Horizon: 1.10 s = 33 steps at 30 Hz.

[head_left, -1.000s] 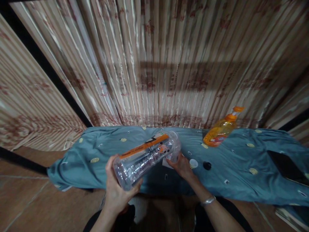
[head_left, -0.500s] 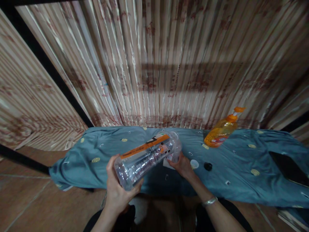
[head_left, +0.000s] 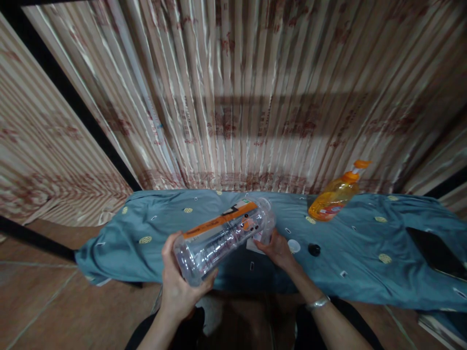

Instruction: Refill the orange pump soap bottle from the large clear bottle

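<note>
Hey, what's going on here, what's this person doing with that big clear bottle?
A person holds a clear plastic bottle on its side over a table covered with a blue cloth. The left hand grips the bottle's base, and the right hand is at its neck end. On the cloth just right of that hand lie a small white cap and a small black cap. Further back stands an orange pump bottle, apart from both hands.

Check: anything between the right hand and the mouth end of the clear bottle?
Nothing visible. The right hand is already at the far end of the clear plastic bottle; the left hand grips its base. The white cap and black cap lie apart on the blue cloth.
</note>
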Tool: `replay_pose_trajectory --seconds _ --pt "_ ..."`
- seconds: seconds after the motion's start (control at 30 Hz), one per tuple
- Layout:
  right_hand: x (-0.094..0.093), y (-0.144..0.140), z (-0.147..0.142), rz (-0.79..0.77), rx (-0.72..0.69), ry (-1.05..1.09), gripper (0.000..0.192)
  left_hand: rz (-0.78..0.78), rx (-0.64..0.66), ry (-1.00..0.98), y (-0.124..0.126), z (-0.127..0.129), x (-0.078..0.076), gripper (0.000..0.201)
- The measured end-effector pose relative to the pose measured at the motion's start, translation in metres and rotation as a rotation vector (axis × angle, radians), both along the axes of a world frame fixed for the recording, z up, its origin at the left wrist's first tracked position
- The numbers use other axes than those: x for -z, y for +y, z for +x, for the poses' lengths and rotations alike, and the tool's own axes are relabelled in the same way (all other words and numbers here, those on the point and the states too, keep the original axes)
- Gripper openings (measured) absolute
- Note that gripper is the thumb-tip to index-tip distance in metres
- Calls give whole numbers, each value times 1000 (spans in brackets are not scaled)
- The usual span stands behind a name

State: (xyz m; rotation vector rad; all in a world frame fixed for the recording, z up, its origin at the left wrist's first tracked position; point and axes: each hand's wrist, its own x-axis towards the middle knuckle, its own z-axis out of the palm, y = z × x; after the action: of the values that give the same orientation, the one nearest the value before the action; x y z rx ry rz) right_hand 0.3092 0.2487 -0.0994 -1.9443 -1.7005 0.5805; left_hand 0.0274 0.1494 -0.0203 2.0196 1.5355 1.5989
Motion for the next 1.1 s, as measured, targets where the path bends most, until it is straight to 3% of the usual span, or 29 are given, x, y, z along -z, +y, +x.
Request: replay_pose_trajectory --seconds 0.7,1.1 --pt "0 -2 -3 -11 36 4 62 47 -37 57 0 3 -1 98" --pt "-5 -2 -4 -17 25 -1 60 -60 -61 -55 -1 2 1 99"
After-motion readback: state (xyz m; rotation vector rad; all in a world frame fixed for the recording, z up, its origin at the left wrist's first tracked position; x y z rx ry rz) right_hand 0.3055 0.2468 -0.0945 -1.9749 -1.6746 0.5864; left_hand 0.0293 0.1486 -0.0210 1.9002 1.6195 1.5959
